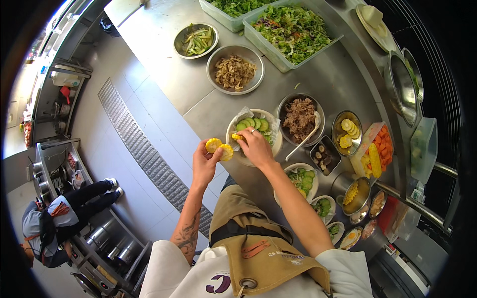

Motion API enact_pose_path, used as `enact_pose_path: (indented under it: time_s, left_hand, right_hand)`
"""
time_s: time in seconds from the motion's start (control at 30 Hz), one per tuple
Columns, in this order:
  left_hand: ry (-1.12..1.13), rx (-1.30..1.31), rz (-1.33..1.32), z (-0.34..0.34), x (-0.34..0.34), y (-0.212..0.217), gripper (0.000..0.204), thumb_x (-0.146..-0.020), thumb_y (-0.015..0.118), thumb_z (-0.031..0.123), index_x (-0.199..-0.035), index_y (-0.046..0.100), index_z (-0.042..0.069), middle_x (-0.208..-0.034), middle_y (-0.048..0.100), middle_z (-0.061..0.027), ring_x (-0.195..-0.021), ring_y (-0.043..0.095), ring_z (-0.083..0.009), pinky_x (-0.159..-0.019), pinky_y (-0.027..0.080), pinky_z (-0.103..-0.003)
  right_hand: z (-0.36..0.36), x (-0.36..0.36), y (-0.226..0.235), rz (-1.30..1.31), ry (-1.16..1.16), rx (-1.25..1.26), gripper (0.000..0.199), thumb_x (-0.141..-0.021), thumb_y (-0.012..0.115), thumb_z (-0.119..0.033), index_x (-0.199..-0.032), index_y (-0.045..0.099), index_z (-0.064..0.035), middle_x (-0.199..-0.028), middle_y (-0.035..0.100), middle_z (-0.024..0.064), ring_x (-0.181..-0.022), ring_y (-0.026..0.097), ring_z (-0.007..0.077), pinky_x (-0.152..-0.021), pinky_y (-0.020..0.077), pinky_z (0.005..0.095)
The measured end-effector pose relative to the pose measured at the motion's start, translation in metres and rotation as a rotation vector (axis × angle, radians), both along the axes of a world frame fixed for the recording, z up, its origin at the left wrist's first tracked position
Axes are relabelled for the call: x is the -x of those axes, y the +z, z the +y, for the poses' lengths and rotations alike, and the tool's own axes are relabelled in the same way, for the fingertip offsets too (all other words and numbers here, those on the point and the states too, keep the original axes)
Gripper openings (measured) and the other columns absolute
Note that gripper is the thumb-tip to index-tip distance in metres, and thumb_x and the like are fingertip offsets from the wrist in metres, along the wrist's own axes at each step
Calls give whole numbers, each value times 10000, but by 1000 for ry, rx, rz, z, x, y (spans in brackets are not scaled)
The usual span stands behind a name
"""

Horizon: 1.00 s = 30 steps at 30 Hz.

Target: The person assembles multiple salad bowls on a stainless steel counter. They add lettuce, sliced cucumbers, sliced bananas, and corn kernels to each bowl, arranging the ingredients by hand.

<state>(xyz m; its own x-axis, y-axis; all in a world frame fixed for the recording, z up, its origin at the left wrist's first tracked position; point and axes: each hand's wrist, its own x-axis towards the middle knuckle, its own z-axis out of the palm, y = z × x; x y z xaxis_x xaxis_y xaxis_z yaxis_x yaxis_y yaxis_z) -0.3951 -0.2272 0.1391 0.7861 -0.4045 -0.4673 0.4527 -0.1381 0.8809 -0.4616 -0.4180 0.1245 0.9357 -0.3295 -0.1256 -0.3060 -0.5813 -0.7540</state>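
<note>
My left hand (pixel 202 165) pinches round slices of yellow corn on the cob (pixel 226 152) between thumb and fingers, just left of a white bowl (pixel 277 145). Over that bowl's left part, my right hand (pixel 257 149) grips a smaller-looking corn piece (pixel 236 136), partly covered by its fingers. The bowl has a paper lining and holds cucumber slices (pixel 247 123) with some shredded greens. Just right of it stands a steel bowl of shredded brown meat (pixel 300 118), with tongs (pixel 304 143) resting in it. More corn slices (pixel 347 134) lie in a steel bowl farther right.
Far on the steel counter (pixel 198 92) are bowls of sliced mushrooms (pixel 234 72) and green strips (pixel 197 40), plus a salad tub (pixel 290 37). Carrots (pixel 382 144) and a salad bowl (pixel 301 181) stand right. Another person (pixel 64 213) is at the lower left.
</note>
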Motion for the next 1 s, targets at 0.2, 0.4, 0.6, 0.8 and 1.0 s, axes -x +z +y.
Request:
enact_pose_path:
  time_s: [0.2, 0.4, 0.6, 0.8, 1.0]
  left_hand:
    - [17, -22, -3, 5, 3, 6, 397, -1001, 712, 105, -1307, 529, -68, -1134, 698, -143, -1013, 720, -201, -869, 619, -340]
    - [-4, -2, 18, 4, 9, 9, 382, -999, 712, 98, -1301, 538, -58, -1125, 699, -136, -1009, 717, -193, -870, 614, -335]
    - [-42, 3, 8, -2, 14, 5, 386, -991, 720, 89, -1304, 543, -54, -1122, 701, -132, -1006, 714, -179, -870, 600, -318]
    - [-86, 17, -13, -23, 9, 3, 370, -993, 712, 82, -1293, 548, -57, -1109, 707, -128, -1006, 714, -175, -858, 592, -310]
    - [-118, 12, -53, -36, 10, -5, 343, -1029, 668, 115, -1293, 547, -67, -1144, 701, -159, -1021, 717, -211, -882, 614, -340]
  right_hand:
    - [-13, -7, 4, 77, -207, -257, 235, -915, 734, -132, -1104, 710, 5, -973, 744, 183, -913, 716, 347, -824, 560, 433]
    - [-5, -20, -5, 52, -159, 64, 194, -885, 769, -139, -1002, 723, 9, -934, 716, 153, -864, 707, 311, -766, 564, 418]
    - [3, -20, 7, 108, -216, 157, 226, -894, 772, -188, -1044, 700, -35, -958, 697, 133, -890, 689, 334, -765, 557, 435]
    - [2, 14, 29, 22, -264, -321, 246, -953, 733, -214, -1097, 681, -21, -993, 713, 119, -857, 713, 252, -765, 573, 382]
    - [9, 34, 9, -35, -236, -559, 274, -958, 743, -174, -1144, 686, 20, -973, 755, 106, -840, 713, 200, -788, 564, 343]
